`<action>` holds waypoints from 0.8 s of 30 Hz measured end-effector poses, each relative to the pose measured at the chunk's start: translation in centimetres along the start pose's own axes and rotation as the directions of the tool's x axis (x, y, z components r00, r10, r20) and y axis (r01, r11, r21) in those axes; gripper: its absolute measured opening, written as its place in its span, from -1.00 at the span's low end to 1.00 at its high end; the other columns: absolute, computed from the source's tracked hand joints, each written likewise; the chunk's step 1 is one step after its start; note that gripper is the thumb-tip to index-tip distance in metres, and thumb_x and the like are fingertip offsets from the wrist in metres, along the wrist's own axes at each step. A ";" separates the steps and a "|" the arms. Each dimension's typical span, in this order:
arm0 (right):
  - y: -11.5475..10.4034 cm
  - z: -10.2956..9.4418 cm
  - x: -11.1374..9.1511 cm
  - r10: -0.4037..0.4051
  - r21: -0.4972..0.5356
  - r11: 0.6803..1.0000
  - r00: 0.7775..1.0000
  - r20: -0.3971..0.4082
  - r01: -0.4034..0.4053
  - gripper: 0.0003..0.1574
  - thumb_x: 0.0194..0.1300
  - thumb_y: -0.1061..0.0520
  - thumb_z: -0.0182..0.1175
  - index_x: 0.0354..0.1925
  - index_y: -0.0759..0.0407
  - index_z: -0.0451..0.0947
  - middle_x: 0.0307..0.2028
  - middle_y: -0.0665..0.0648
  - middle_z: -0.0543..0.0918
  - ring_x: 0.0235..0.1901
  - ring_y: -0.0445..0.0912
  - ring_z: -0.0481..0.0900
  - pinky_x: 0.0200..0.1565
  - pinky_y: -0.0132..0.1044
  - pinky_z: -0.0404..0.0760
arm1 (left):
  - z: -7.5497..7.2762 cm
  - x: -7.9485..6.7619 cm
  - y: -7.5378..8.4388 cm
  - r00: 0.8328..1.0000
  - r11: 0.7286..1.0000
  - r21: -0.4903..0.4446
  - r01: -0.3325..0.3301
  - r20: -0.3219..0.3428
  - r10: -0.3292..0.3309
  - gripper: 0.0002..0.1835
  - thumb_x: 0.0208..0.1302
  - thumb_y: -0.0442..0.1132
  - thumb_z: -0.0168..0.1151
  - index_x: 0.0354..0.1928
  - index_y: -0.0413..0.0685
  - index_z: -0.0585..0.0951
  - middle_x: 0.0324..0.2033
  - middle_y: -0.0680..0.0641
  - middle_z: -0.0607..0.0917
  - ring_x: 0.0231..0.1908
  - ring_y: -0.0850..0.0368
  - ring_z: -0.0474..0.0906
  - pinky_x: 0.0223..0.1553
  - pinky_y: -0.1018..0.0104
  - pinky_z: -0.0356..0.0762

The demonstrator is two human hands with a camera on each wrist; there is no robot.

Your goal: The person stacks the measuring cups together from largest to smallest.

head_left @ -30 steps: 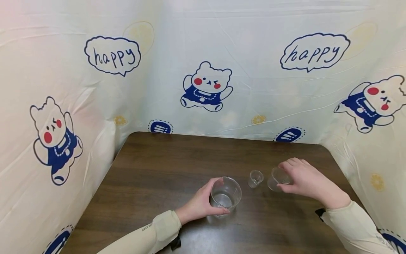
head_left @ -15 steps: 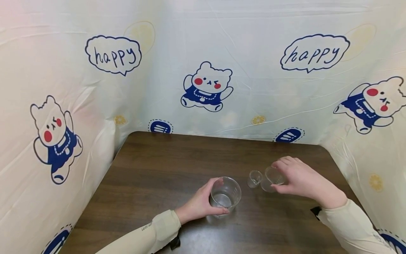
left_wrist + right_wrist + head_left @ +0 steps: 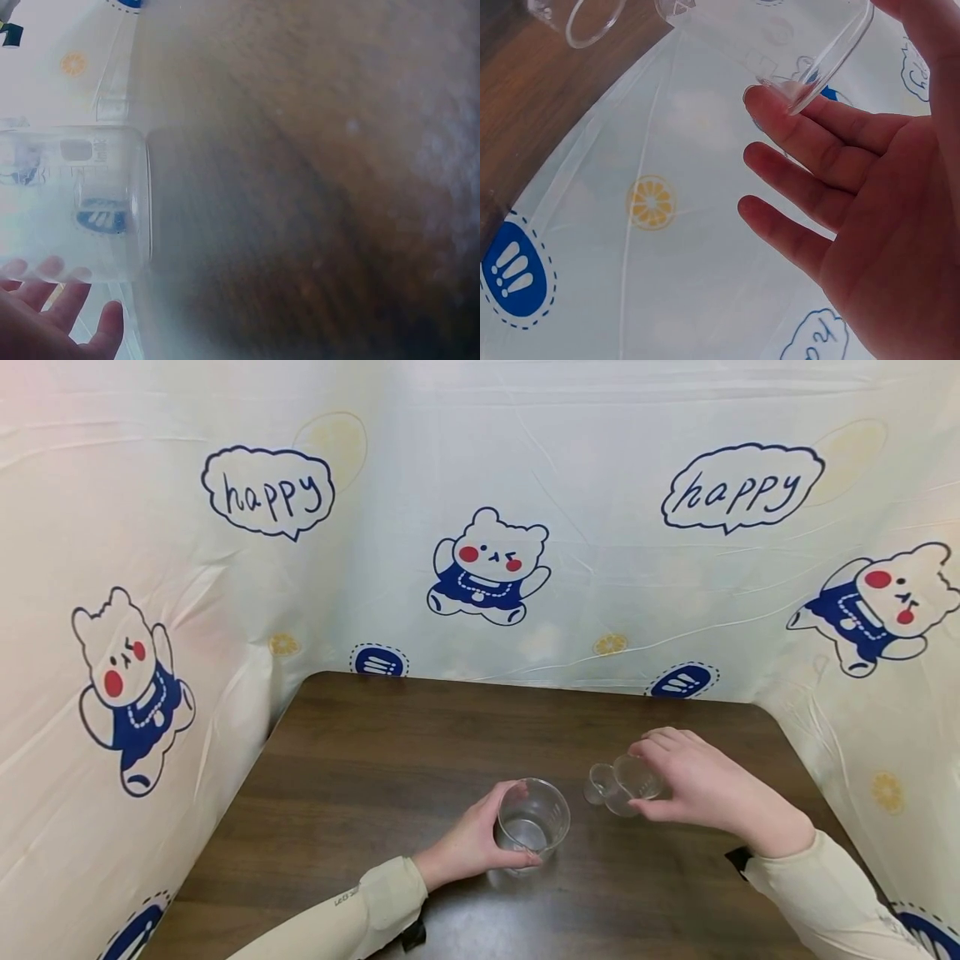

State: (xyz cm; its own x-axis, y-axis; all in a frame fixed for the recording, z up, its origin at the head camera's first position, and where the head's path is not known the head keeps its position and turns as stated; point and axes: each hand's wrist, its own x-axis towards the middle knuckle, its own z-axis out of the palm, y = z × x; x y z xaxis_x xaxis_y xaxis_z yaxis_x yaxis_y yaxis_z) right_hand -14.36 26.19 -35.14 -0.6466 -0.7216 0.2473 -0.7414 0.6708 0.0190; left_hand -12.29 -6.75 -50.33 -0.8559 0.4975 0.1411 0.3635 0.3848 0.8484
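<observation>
A large clear glass beaker (image 3: 534, 827) stands on the table, gripped at its side by my left hand (image 3: 467, 845), thumb on the near side. In the left wrist view that beaker (image 3: 97, 180) shows printed markings, with fingertips against its lower side. My right hand (image 3: 708, 789) holds a medium clear beaker (image 3: 634, 787) near its rim, between thumb and fingers. Just left of it is a small clear beaker (image 3: 597, 785); their outlines overlap, and I cannot tell whether they touch. The right wrist view shows part of the medium beaker (image 3: 772, 37) and the small beaker's rim (image 3: 592, 22).
All three beakers are on the right half of a dark brown wooden table (image 3: 360, 760). A pale curtain (image 3: 600, 543) with printed bears and lettering surrounds the table's back and sides.
My right hand has moved left with the medium beaker, closing its gap to the small beaker. The left hand and the large beaker have stayed in place.
</observation>
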 end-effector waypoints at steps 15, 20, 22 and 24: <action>-1.7 -0.7 1.6 -0.057 0.021 0.998 0.998 -0.041 0.057 -0.35 0.03 -0.17 0.54 -0.07 0.21 0.62 -0.13 0.06 0.67 -0.01 0.06 0.60 0.08 0.04 0.57 | 0.1 -0.1 -0.1 1.000 1.000 0.010 0.003 0.006 -0.003 0.02 0.00 0.19 0.65 0.46 0.12 0.32 0.33 0.08 0.53 0.30 0.13 0.47 0.32 0.10 0.44; -2.0 -0.8 2.3 -0.072 0.028 0.997 0.996 -0.053 0.074 -0.34 0.03 -0.17 0.54 -0.05 0.22 0.62 -0.10 0.08 0.67 0.02 0.08 0.61 0.12 0.03 0.57 | 0.1 0.0 -0.2 1.000 1.000 0.015 -0.003 0.002 0.003 0.02 -0.01 0.19 0.66 0.45 0.11 0.33 0.33 0.08 0.53 0.29 0.14 0.48 0.32 0.11 0.44; -2.2 -0.9 2.6 -0.074 0.035 0.997 0.996 -0.050 0.075 -0.34 0.04 -0.17 0.54 -0.04 0.23 0.62 -0.09 0.09 0.68 0.04 0.10 0.61 0.14 0.04 0.56 | 0.1 0.0 -0.2 1.000 1.000 0.018 -0.004 0.000 0.004 0.02 0.00 0.20 0.66 0.45 0.11 0.33 0.33 0.08 0.53 0.29 0.14 0.48 0.32 0.11 0.44; -2.4 -1.0 3.0 -0.074 0.045 0.996 0.996 -0.042 0.076 -0.34 0.06 -0.17 0.53 -0.03 0.22 0.62 -0.08 0.10 0.68 0.06 0.10 0.61 0.15 0.05 0.56 | 0.0 0.0 -0.2 1.000 1.000 0.015 -0.003 0.000 0.003 0.02 0.00 0.19 0.66 0.45 0.11 0.33 0.33 0.07 0.53 0.29 0.12 0.49 0.32 0.11 0.44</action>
State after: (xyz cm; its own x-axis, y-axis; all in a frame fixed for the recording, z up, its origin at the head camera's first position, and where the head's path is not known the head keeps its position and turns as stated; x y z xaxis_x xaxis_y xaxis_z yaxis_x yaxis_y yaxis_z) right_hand -14.36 22.59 -33.52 -0.5819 -0.7613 0.2860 -0.7955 0.6059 -0.0057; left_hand -12.38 -6.77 -50.51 -0.8546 0.4990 0.1438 0.3719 0.3950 0.8400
